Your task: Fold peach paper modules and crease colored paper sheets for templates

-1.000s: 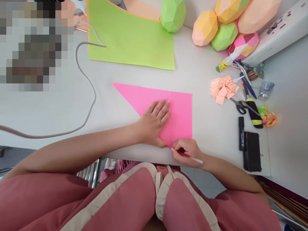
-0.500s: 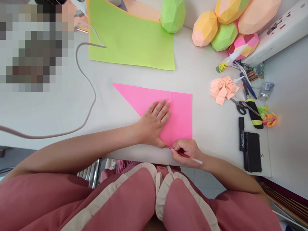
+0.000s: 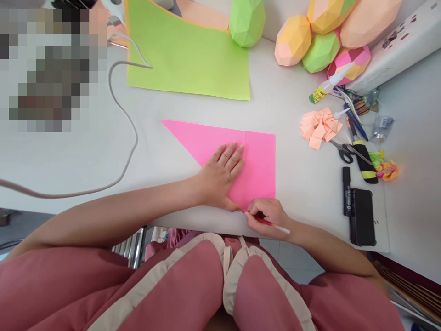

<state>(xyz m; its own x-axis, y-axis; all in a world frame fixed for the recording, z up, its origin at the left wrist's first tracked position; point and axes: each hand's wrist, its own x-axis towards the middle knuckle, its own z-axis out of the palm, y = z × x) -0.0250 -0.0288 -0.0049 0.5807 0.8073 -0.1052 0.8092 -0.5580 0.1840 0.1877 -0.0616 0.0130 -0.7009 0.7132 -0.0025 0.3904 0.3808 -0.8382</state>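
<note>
A pink sheet of paper [image 3: 259,161], with a slanted left edge and a pointed far left corner, lies on the white table. A faint crease line runs down it from the far edge. My left hand [image 3: 222,177] rests flat on the paper, fingers stretched out. At the paper's near edge my right hand [image 3: 267,216] is closed around a slim pen [image 3: 274,225], red with a clear end. The pen's tip touches at the near corner, close to my left thumb; the exact contact is partly hidden by my fingers.
A green sheet [image 3: 188,59] lies at the back, and a grey cable [image 3: 132,124] curves on the left. Faceted paper shapes [image 3: 292,40] sit back right. On the right are peach paper pieces [image 3: 320,126], scissors [image 3: 345,155], a cutter [image 3: 365,161], a black marker [image 3: 346,191] and a phone [image 3: 362,217].
</note>
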